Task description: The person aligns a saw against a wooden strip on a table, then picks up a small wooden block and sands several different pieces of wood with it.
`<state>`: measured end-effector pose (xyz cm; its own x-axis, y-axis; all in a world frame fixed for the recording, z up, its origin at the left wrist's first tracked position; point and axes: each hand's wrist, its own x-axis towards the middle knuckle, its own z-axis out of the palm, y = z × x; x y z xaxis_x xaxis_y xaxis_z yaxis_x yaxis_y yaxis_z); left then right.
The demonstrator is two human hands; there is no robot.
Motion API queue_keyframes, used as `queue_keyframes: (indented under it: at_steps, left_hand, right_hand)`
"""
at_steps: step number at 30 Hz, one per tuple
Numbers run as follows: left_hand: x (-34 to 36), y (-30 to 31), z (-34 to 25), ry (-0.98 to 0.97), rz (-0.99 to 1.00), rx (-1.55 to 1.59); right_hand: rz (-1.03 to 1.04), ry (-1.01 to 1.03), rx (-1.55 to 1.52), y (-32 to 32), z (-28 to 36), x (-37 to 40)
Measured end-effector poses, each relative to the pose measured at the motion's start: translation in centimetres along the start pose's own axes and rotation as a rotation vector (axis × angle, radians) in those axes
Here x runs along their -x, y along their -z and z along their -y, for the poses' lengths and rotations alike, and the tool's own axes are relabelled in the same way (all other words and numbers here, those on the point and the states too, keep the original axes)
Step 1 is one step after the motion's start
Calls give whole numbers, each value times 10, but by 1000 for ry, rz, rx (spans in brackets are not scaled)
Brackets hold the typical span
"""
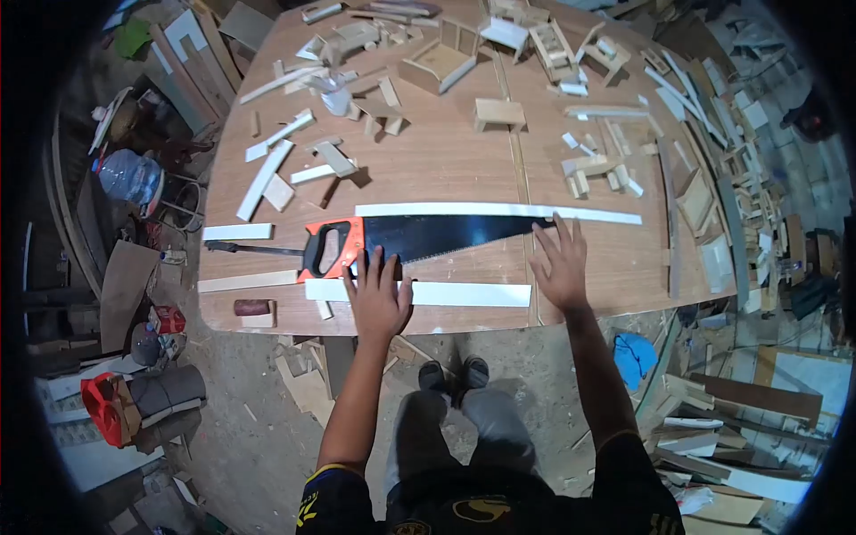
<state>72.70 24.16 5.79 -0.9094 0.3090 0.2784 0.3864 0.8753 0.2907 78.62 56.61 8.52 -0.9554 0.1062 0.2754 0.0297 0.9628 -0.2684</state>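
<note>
A hand saw [437, 235] with a black blade and an orange-and-black handle lies flat across the table, teeth facing me. My left hand [379, 303] is spread over the saw's handle end and a white strip of board [473, 294] in front of it. My right hand [562, 267] has its fingers apart, fingertips at the saw's narrow tip. Behind the blade runs a long, thin white strip [606, 217]. A dark, slim metal tool [259, 249] points left from the saw handle. Neither hand is wrapped round anything.
The wooden table [428, 178] carries a small stool-like piece [499, 113], an open wooden box [440, 62], a white container [334, 96] and several offcuts. A dark red block [252, 308] sits near the front left edge. Scrap boards and a water jug [129, 174] stand around.
</note>
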Motion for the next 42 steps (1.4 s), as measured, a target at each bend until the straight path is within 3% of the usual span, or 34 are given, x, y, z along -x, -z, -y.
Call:
queue_keyframes:
  at_steps: [8,12,14,18,20,21,22,24,29,32,35,38,42]
  left_hand:
    - [1,-4,2,-27,48,-68]
    - [4,-3,1,-39,59,-100]
    - [6,-5,2,-43,43,-109]
    - [11,-11,6,-124,-50,-120]
    - [15,-16,11,-178,-105,-108]
    - [17,-19,10,-183,-149,-107]
    - [18,-19,9,-192,-154,-97]
    - [18,-21,9,-181,-156,-97]
    - [17,-23,13,-160,-132,-145]
    - [19,-23,13,-178,-114,-156]
    - [16,-22,13,-183,-94,-148]
    - [15,-21,11,-180,-99,-107]
    - [17,-23,12,-171,-113,-116]
  right_hand:
    - [87,-24,145,-29,-12,2]
    - [8,134,127,-37,-15,5]
    - [104,67,80,-36,-16,10]
    - [-45,25,-8,-34,-15,13]
    - [-70,139,-25,-32,-21,13]
    - [-253,230,86,-36,-18,14]
    - [-274,227,86,-32,-12,13]
    - [11,213,83,-3,-1,2]
    - [-77,418,35,-1,-42,-75]
    - [26,429,83,-15,-61,-86]
    - [269,277,-70,-17,-66,-83]
    - [176,366,-52,-28,-76,-84]
    - [153,330,-51,-34,-78,-89]
